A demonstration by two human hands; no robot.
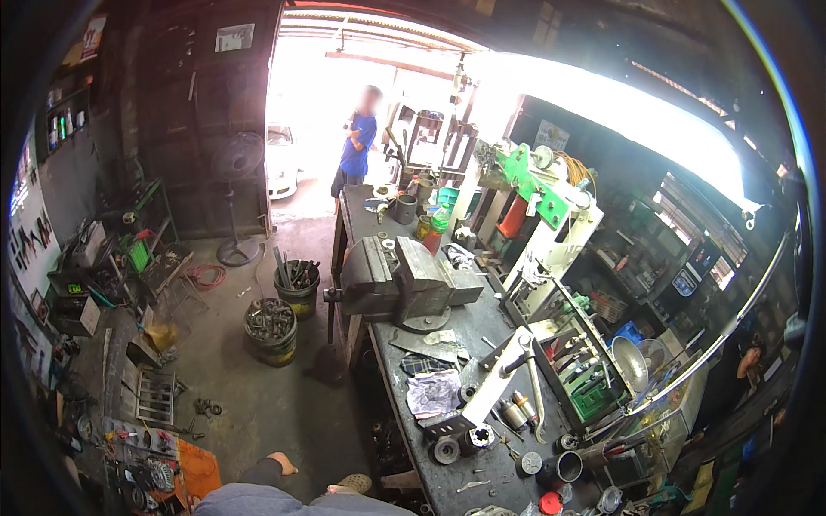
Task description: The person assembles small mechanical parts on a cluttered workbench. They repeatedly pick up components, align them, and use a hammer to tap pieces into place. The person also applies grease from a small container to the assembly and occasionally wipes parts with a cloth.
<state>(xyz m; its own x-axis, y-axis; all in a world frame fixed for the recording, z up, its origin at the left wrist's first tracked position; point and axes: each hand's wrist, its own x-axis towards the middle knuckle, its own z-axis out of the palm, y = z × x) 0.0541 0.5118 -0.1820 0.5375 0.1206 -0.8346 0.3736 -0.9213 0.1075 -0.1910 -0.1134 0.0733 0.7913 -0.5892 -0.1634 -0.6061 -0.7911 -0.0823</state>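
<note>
At the lower edge, below my grey clothing (301, 501), a small patch of bare skin (284, 464) sticks out from dark grey cloth. It may be my left hand, but its fingers cannot be made out, and it touches nothing I can see. My right hand is out of the picture. A beige clog with holes (354, 483) is on the floor beside the workbench (391, 353). On the bench stands a large metal vise (404, 279). Nearer me are a crumpled cloth (433, 393), a ring-shaped metal part (446, 450) and a hammer (535, 387).
Two buckets of metal parts, one nearer (270, 331) and one behind (298, 288), stand left of the bench. A person in blue (358, 142) is at the doorway. A pedestal fan (237, 198), a green-and-white machine (551, 202) and a green tool tray (595, 400) surround the area.
</note>
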